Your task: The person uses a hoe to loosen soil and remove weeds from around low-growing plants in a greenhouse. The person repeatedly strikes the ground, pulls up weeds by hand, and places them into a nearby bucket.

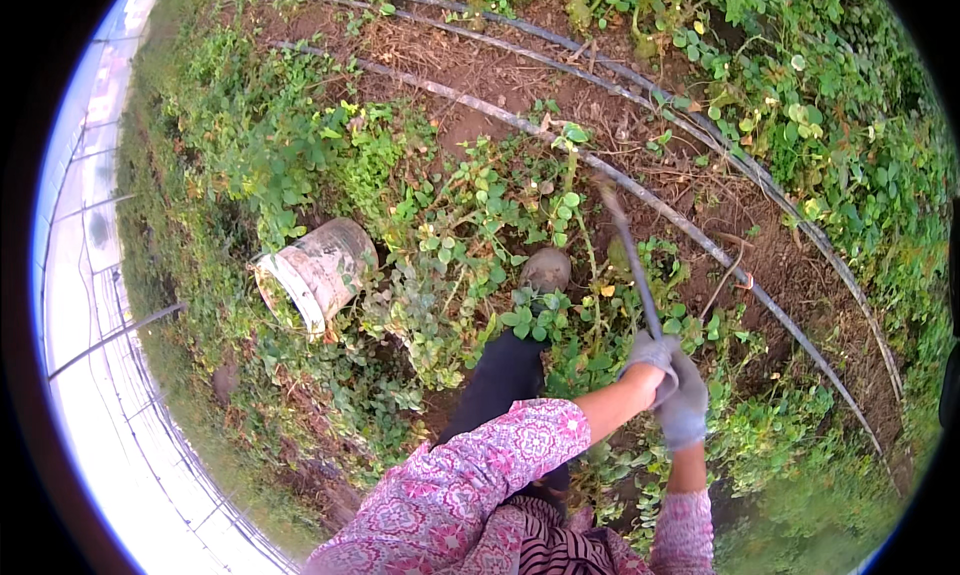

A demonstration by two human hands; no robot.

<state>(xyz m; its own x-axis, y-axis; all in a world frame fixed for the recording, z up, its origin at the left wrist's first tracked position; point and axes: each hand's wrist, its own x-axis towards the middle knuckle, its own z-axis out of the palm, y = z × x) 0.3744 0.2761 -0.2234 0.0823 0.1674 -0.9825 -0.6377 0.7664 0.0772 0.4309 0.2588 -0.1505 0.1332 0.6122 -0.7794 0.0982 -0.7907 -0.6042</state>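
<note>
Both of my hands wear grey gloves and sit close together on the dark handle of a long-handled tool [636, 264]. My left hand [651, 361] is wrapped around the handle, and my right hand [684, 399] is right beside it, partly behind it. The tool points away from me, its far end blurred near a grey irrigation pipe [517, 121]; I cannot tell its exact kind. Just left of the tool stands a green plant stem [589, 249]. Low leafy plants [480, 200] surround my shoe [546, 270].
A dirty white plastic bucket [322, 267] lies on its side among the plants at left. Two more pipes [739, 155] curve over brown soil strewn with dry stalks [442, 57]. Dense greenery [847, 87] grows at right. A greenhouse frame [120, 342] shows along the left rim.
</note>
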